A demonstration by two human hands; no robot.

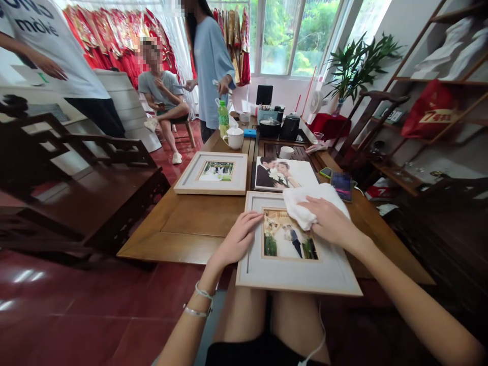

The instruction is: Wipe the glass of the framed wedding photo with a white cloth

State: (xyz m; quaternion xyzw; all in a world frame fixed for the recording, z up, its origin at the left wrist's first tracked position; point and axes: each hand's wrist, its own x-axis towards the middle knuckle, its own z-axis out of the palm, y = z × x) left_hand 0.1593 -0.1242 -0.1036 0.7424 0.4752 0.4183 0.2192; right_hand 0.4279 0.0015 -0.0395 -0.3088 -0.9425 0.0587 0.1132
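A light grey picture frame [293, 274] with a wooden edge and a wedding photo [287, 239] lies at the near table edge, jutting out over my lap. My left hand [242, 236] rests on its left side with fingers stretched flat and the thumb hidden. At the upper right corner, my right hand [330, 218] presses a folded white cloth [301, 203] against the frame, its fingers bent over the fabric. Behind it lies a large print of a couple [284, 173]. A second grey picture frame [211, 173] sits further left.
On the wooden table [183, 218] stand a white mug [233, 137], a green bottle [223, 117], a black kettle [292, 126] and a small cup [286, 152]. A phone [341, 185] lies at right. Wooden chairs flank the table; several people are beyond it.
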